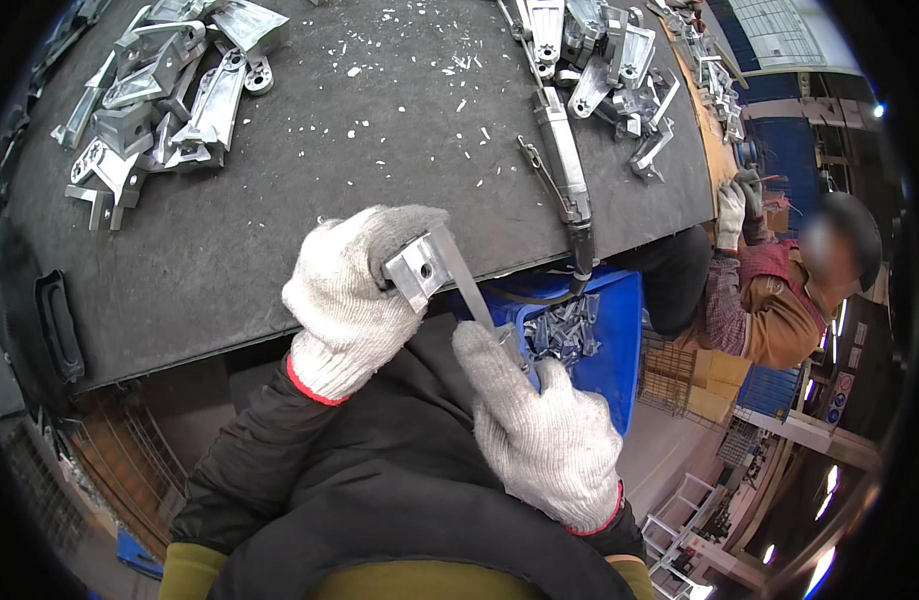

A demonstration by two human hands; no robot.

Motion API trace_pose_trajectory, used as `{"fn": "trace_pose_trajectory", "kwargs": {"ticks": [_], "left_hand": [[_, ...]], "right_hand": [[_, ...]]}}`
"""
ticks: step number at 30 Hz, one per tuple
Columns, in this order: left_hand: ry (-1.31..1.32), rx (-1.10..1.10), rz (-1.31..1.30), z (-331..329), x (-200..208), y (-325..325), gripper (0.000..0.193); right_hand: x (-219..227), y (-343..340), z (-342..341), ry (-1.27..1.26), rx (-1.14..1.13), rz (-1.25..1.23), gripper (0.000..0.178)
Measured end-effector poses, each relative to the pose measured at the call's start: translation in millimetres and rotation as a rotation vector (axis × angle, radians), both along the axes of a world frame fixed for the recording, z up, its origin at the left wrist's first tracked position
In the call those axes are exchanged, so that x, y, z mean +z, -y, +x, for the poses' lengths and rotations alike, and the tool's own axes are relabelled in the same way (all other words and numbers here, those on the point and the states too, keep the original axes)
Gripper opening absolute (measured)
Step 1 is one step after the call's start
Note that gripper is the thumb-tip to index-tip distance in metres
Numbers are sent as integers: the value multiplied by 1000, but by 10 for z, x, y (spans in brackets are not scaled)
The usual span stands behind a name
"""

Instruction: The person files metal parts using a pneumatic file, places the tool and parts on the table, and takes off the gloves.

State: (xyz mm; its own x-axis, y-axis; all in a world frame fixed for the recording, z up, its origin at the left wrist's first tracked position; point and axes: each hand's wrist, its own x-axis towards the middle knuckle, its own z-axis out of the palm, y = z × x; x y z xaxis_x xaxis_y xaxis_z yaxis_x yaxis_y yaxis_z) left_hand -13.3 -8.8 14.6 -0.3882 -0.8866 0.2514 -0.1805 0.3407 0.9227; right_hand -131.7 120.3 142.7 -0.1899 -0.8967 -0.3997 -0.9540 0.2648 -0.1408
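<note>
My left hand [347, 290], in a white knit glove with a red cuff, is closed around a silver metal casting [415, 270] with a round hole in its face. My right hand [547, 440], gloved alike, grips a flat grey metal strip that looks like a file [464, 278]. The strip slants up to the far left and lies along the casting's right edge. Both hands are at the near edge of the dark workbench [279, 190]. The right fingers hide the strip's lower end.
Metal castings [164, 95] are piled at the far left, more castings [614, 65] at the far right. An air tool [562, 150] with a hose lies on the bench. Below the edge stands a blue bin [624, 365] of metal parts. A co-worker [779, 290] is at the right. White chips dot the bench.
</note>
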Motion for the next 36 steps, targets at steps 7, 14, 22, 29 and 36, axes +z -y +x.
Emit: {"fn": "trace_pose_trajectory", "kwargs": {"ticks": [7,14,22,29,36], "left_hand": [[-40,26,11,-26,-4,11,38],[-26,-8,24,-16,17,2,24],[-32,-4,-4,-16,7,4,24],[-18,-2,38,-24,5,-2,26],[-34,19,-31,-25,-6,2,30]], "right_hand": [[77,15,35,-42,-9,111,62],[67,10,17,-23,-18,89,65],[43,-34,37,-21,-16,89,65],[88,9,62,-45,-25,110,65],[18,5,26,-48,-44,56,66]]}}
